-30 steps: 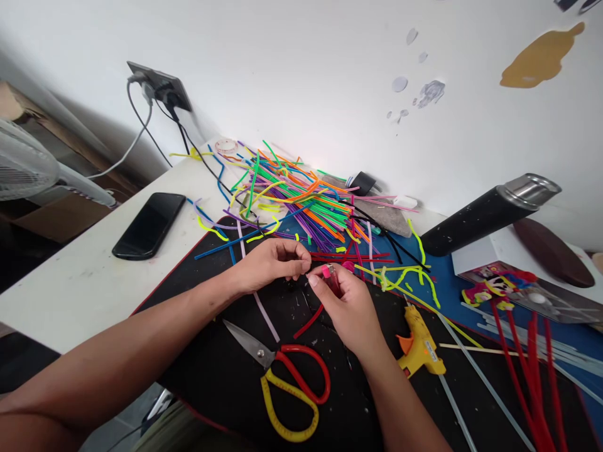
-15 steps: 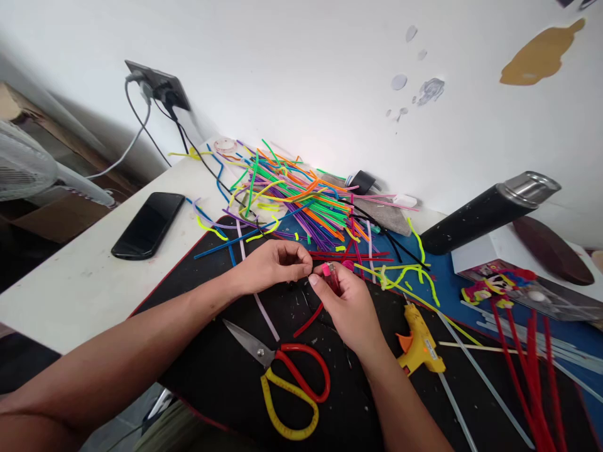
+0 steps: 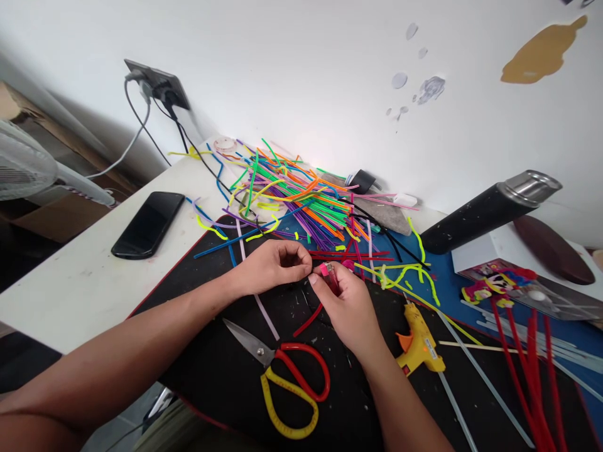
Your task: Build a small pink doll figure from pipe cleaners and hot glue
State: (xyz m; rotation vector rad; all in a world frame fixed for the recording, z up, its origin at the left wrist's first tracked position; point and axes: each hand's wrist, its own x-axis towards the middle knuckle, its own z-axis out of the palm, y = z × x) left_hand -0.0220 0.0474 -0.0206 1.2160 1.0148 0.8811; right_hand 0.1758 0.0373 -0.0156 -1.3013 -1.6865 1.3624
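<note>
Holds a pink-topped red lighter (image 3: pixel 333 284) in the right hand (image 3: pixel 346 307), with fingers curled closed around it, over the black mat (image 3: pixel 211 376). Brings that grip's thumb-tip up to the left hand (image 3: pixel 271 265), near enough to look touching. Keeps the left grip pinched, with thumb pressed to forefinger; cannot make out any small piece between the tips. Shows a red pipe cleaner (image 3: pixel 308 322) just below, running toward the right hand. Has red-and-yellow-handled scissors (image 3: pixel 282 383) nearer the body, a yellow glue gun (image 3: pixel 423 347) to the right, a multicoloured heap of pipe cleaners (image 3: pixel 306 198) beyond, and a black phone (image 3: pixel 148 226) leftward on the white tabletop (image 3: pixel 85 282).
</note>
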